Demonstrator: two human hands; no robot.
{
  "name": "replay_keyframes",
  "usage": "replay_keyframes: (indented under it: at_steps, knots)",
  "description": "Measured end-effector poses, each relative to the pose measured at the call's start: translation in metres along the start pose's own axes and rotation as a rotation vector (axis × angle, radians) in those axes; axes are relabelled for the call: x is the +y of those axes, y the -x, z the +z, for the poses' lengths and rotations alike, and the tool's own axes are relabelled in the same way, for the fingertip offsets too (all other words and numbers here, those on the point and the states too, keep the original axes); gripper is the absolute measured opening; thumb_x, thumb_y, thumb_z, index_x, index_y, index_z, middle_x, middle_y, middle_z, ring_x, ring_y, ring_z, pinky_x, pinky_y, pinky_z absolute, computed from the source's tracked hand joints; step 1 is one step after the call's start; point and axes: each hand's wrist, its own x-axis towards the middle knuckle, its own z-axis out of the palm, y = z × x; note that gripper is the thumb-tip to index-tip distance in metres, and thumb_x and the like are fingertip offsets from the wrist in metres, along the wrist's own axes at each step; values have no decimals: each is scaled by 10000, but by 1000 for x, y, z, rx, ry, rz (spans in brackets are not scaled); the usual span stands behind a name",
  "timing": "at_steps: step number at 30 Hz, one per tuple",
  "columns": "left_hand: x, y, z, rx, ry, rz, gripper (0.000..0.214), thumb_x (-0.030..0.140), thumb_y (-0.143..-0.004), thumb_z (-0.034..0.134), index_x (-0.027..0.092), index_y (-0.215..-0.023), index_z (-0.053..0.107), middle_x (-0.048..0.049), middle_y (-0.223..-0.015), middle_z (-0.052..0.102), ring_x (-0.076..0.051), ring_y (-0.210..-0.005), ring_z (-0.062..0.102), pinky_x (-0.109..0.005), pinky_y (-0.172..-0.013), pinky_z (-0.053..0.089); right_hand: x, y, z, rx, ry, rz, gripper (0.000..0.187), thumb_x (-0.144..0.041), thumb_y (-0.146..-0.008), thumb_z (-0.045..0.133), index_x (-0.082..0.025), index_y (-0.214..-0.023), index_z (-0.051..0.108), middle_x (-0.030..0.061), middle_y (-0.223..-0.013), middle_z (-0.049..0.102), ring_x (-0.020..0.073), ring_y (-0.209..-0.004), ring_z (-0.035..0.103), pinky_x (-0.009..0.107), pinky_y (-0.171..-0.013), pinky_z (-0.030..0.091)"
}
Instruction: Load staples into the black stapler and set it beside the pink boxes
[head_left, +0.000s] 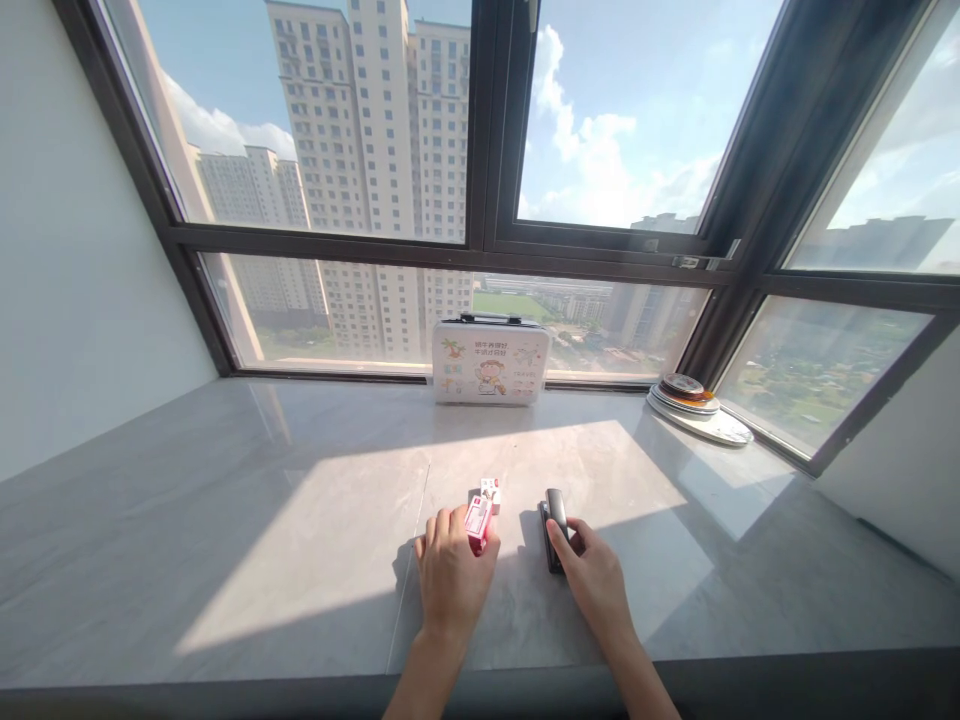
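Observation:
On the grey marble-patterned sill, my left hand [452,575] closes its fingers around a small red-and-white box [478,524]. A second small white box with red print [490,494] lies just beyond it, touching or almost touching. To the right, a black stapler [556,510] lies lengthwise, its far end pointing toward the window. My right hand [596,580] grips the stapler from the right side, thumb on top and fingers along its side. The underside of the red-and-white box is hidden by my left fingers.
A white carrying case [491,375] with cartoon prints and a black handle stands against the window. Several stacked plates or round boards [701,425] lie in the right corner. The sill's front edge [300,684] runs close to my forearms. Dark window frames [600,262] border the back.

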Motion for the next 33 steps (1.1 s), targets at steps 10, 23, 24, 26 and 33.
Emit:
replay_keyframes:
  at_steps: [10,23,24,26,33]
  knots:
    - [-53,-37,-21,-51,-117,-109,255,366,-947,557,296,-1146,699,-73,-1100,672,-296,-1098,574,-409,-893,408,-1,1,1,2,47,-21,508,-711,-927,461,-261,-946,696,-1,-639,648,222,-617,629,298,-595,404]
    - [-71,16,-48,-15,-228,-71,371,365,-963,528,294,-1301,661,-94,-1231,631,-303,-1096,559,-447,-894,438,3,1,2,-31,71,-17,519,-698,-945,448,-253,-1098,666,-3,-692,643,230,-664,638,313,-637,423]
    - [-58,14,-43,-21,-186,-16,371,364,-984,494,298,-1313,652,-92,-1247,626,-297,-1109,554,-444,-906,441,3,2,2,-29,69,-16,516,-691,-946,452,-252,-1118,661,-6,-692,638,229,-664,638,312,-635,423]
    - [-32,10,-29,-71,-101,85,366,396,-1008,453,295,-1295,658,-86,-1250,630,-292,-1124,549,-445,-939,442,2,6,2,-22,54,-19,513,-681,-946,463,-251,-1159,645,-11,-703,634,225,-668,639,308,-632,425]
    - [-1,-12,15,-227,-25,69,548,459,-920,582,221,-1414,564,-120,-1334,604,-330,-1299,473,-465,-1091,345,9,13,-7,-32,-19,-64,491,-636,-926,531,-247,-1209,631,-17,-745,632,210,-689,643,303,-649,465]
